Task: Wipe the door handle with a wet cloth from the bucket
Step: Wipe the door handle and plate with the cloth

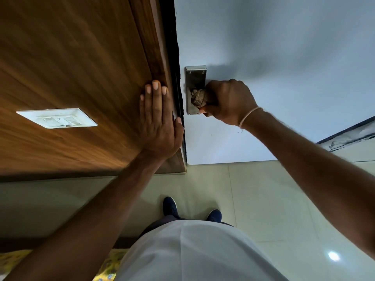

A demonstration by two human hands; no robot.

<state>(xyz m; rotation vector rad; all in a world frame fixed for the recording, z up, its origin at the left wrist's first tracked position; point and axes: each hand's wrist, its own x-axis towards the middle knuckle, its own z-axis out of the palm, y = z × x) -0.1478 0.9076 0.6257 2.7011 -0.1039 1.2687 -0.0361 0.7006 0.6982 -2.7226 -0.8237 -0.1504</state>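
The right hand (227, 102) is closed in a fist around a bunched brownish cloth (199, 98), pressing it against the door handle (193, 92). The cloth looks woven, with a faint pale pattern, and it bulges out of the fist toward the door's left edge. Almost all of the lever is covered by cloth and fingers, so its shape is hard to make out; only a small metal stub shows just above the wad. Behind it the backplate (195, 76) is a tall brushed-steel rectangle with two screws at its upper corners, fixed close to the left edge of the pale, smooth door (284, 47). A thin light band (250, 116) circles the right wrist, and the bare forearm reaches in from the lower right.

The left hand (158, 120) lies flat and open, fingers together and pointing up, palm against the wood-grain panel (71, 57) beside the dark door gap, thumb at the panel's right edge. A white switch plate (56, 118) sits on that panel, well to the left. Below, glossy cream floor tiles (263, 199) and two dark blue shoes (170, 206).
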